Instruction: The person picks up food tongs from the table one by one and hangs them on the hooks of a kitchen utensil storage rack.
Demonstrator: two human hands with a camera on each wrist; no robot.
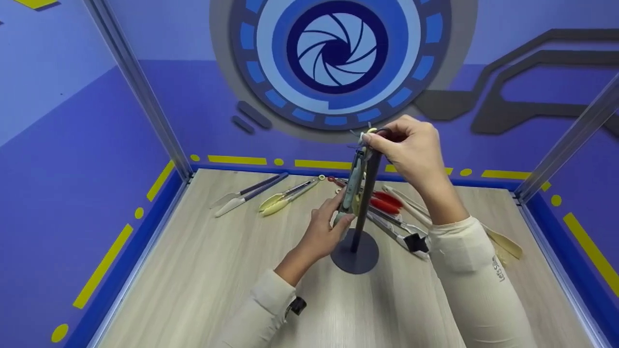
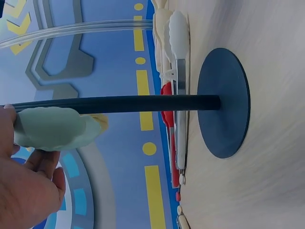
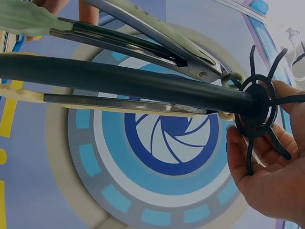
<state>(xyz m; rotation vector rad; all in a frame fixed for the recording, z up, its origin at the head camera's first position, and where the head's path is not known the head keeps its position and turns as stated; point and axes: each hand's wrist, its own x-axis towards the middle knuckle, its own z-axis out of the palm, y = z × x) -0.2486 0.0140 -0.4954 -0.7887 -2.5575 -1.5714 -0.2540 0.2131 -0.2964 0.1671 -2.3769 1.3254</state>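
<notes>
A black stand (image 1: 366,198) with a round base (image 1: 355,267) rises from the table. Its hook ring (image 3: 248,98) has several curved arms. Green-tipped tongs (image 3: 128,52) lie along the pole, their end loop at one of the hooks. My left hand (image 1: 319,229) grips these tongs by the green heads (image 2: 57,128). At the top, my right hand (image 1: 417,152) holds the hook ring, thumb and fingers curled about its rim. Yellow tongs (image 3: 124,104) hang on the pole's other side. Whether the green loop sits fully over its hook I cannot tell.
On the table lie blue-handled tongs (image 1: 254,193) and yellow tongs (image 1: 290,195) to the left. Behind the stand and rightward are red tongs (image 1: 386,203), white-headed tongs (image 2: 180,43), and a beige utensil (image 1: 503,241). Metal posts (image 1: 140,92) and printed walls enclose the table.
</notes>
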